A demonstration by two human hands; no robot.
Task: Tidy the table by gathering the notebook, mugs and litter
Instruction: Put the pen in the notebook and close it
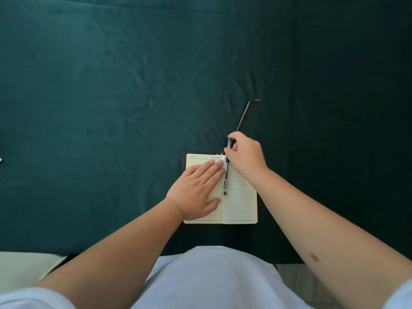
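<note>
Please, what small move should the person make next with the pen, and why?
Probably lift the pen off the open notebook. The right hand pinches its top end, the left hand lies flat on the left page, and the pen lying along the middle fold blocks closing.

Hands (246, 152) on open notebook (239, 197), pen (226, 177)

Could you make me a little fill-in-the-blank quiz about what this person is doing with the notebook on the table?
1. The notebook lies ____ on the dark green cloth.
2. The left hand rests flat on its ____ page.
3. The right hand pinches the top end of a ____ lying along the centre fold.
4. A brown ____ bookmark trails away from the notebook's top edge.

Missing words: open; left; pen; ribbon
</note>
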